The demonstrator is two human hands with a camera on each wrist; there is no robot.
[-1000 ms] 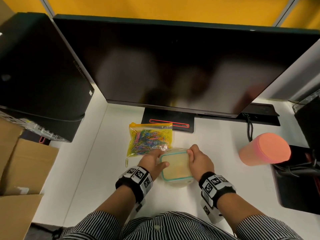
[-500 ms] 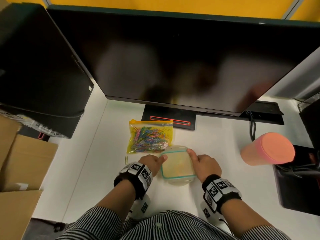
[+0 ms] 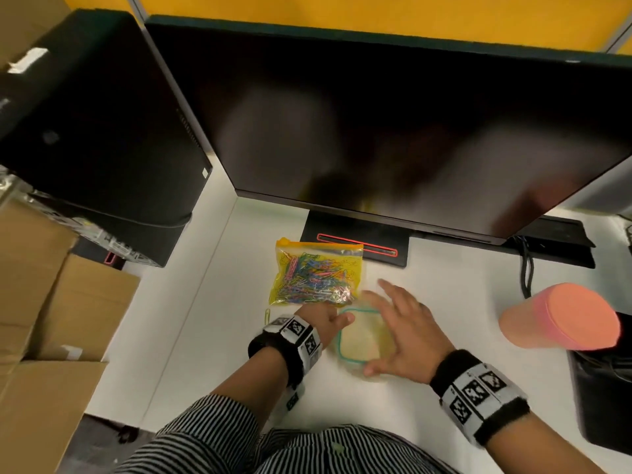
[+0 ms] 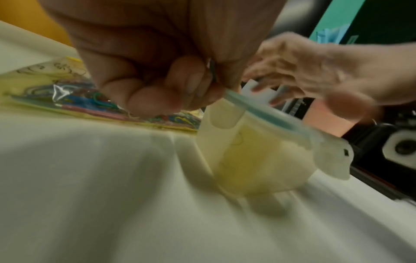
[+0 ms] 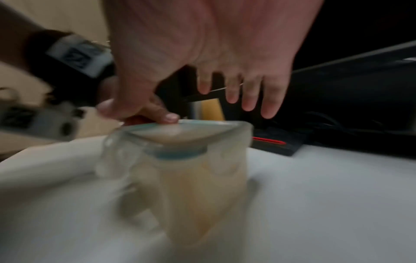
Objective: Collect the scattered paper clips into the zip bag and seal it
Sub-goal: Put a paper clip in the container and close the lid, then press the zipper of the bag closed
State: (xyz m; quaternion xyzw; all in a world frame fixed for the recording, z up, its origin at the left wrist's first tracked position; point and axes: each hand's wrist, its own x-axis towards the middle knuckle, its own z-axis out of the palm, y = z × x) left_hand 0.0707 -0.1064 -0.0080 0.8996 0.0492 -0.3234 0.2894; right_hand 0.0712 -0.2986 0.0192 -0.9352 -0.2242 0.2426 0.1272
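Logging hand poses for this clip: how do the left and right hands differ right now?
The left hand is curled, its thumb on the container's teal-rimmed lid corner; the right hand is spread flat, fingers straight, above the lid. Left sits nearer the zip bag. Both wear marker wristbands.

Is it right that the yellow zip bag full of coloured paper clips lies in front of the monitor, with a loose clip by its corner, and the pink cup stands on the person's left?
Not quite. The pink cup is on the person's right, beyond the right hand, as the head view shows. The rest holds: the zip bag lies in front of the monitor, with a loose clip by its corner.
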